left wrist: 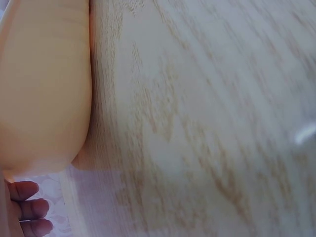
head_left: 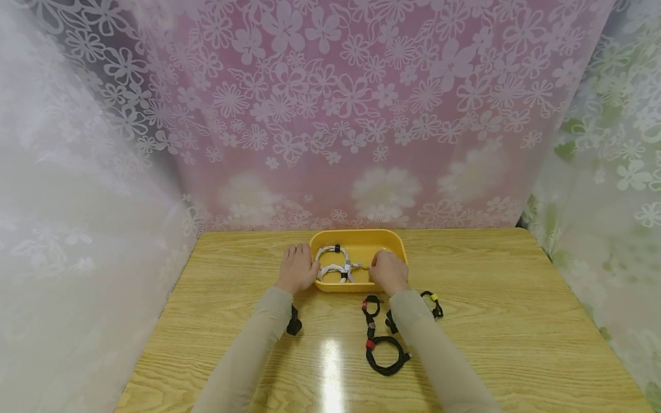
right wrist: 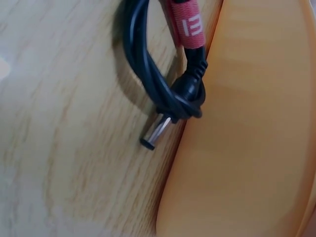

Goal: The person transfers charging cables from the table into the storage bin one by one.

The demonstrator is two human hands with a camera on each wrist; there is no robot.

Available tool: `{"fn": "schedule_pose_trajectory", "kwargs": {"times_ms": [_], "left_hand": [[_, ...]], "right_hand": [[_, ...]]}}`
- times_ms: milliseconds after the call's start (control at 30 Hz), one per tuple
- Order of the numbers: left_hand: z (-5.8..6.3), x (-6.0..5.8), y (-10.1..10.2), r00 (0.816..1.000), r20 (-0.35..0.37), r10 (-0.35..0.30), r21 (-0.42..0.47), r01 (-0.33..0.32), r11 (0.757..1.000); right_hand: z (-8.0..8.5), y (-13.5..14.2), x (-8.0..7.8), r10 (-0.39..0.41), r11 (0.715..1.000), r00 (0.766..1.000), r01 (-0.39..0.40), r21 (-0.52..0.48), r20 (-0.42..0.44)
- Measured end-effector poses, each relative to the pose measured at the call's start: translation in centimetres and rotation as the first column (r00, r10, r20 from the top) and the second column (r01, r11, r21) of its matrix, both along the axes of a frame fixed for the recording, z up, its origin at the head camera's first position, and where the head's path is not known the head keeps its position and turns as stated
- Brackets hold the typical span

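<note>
A yellow plastic bin stands near the back of the wooden table. White cables, coiled and bound with black straps, lie in its left half. My left hand grips the bin's left end, thumb at the rim; several curled fingertips show past the bin's corner in the left wrist view. Inside the right half, my right hand is curled, pinching the end of a white cable near a yellow bit; its fingertips are mostly hidden. A black cable with a red strap and a barrel plug lies against the bin's front.
Before the bin, a larger black cable coil lies below the red-strapped one. Another black cable with a yellow strap sits right of my right forearm. Flowered curtains enclose the table at the back and sides.
</note>
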State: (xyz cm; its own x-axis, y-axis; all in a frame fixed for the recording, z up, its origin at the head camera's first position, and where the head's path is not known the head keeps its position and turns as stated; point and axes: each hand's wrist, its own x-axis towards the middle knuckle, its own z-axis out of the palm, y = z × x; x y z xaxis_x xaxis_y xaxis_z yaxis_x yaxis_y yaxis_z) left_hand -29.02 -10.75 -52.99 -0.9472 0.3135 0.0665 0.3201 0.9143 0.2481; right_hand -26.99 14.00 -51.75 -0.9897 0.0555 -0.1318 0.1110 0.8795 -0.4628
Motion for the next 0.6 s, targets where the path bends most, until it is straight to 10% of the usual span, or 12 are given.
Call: {"fn": "schedule_pose_trajectory", "kwargs": {"times_ms": [600], "left_hand": [[-0.6, -0.3, 0.0, 0.999, -0.035, -0.012, 0.008, 0.012, 1.0]], "right_hand": [[1.3, 0.8, 0.2, -0.061, 0.97, 0.997, 0.047, -0.238, -0.053]]}}
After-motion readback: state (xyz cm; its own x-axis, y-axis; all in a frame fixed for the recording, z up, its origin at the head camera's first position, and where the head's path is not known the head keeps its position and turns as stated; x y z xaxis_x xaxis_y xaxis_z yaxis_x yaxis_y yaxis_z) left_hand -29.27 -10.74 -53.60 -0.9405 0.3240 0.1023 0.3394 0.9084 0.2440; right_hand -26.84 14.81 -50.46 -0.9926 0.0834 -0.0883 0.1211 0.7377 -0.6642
